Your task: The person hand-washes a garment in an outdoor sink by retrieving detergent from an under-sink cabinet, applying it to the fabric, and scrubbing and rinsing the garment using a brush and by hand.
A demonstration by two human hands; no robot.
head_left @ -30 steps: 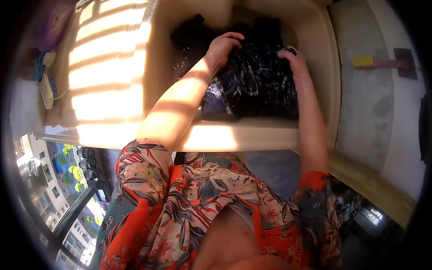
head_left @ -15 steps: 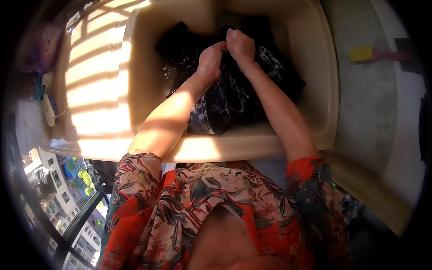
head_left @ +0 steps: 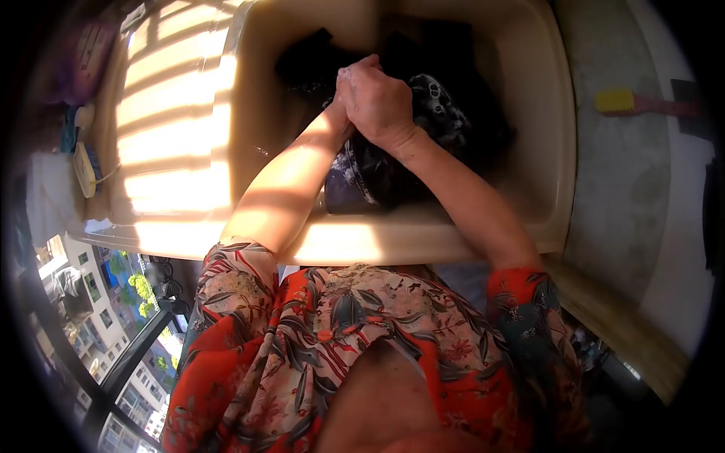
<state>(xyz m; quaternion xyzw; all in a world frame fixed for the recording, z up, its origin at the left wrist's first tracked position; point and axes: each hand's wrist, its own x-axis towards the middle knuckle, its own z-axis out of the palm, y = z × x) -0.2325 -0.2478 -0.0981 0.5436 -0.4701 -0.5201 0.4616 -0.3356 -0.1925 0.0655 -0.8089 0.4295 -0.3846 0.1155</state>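
Soapy dark clothing point(head_left: 445, 113), wet and bunched up, lies in the beige basin. White suds show on its upper side. My right hand point(head_left: 380, 106) is closed in a fist over the cloth and lies across my left hand point(head_left: 342, 102). The left hand is closed at the garment too, with most of its fingers hidden behind the right one. Both hands are wet with foam and press together above the near middle of the pile.
The beige basin point(head_left: 540, 166) has a ribbed, sunlit washboard slope point(head_left: 177, 113) on its left. A scrubbing brush point(head_left: 87, 170) rests on the left rim. On the right ledge lies a yellow-headed brush with a pink handle point(head_left: 615, 103). Window bars are at lower left.
My right hand has moved left and slightly down, across my left hand, which it now partly covers. The left hand has shifted slightly left, and the cloth between them has bunched.
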